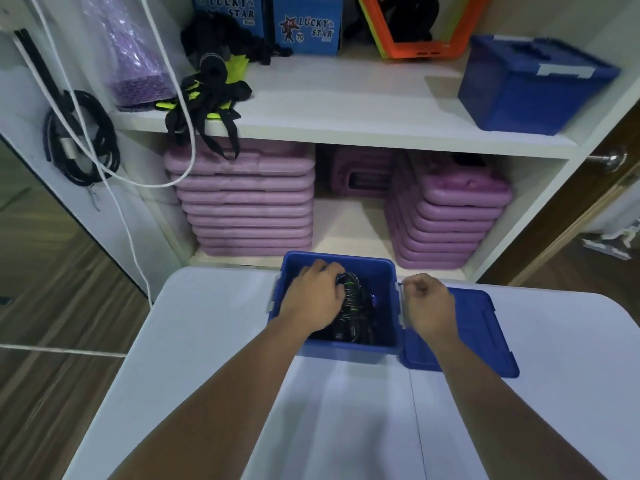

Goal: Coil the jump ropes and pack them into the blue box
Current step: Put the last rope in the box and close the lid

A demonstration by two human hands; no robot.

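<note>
An open blue box (337, 346) stands at the far edge of the white table (346, 410). Coiled black jump ropes (356, 306) with green and purple touches lie inside it. My left hand (313, 297) reaches into the box and rests on the ropes, its fingers curled over the coil. My right hand (427, 303) is at the box's right rim, fingers closed by the grey latch; whether it grips the latch is unclear. The blue lid (481, 337) lies flat on the table to the right of the box.
Behind the table is a white shelf unit (346, 126) with stacks of pink mats (249, 206) below. A second, closed blue box (530, 81), black straps (211, 95) and blue cartons (308, 26) stand on the shelf. A white cord (117, 188) and a black rope coil (83, 136) hang at left.
</note>
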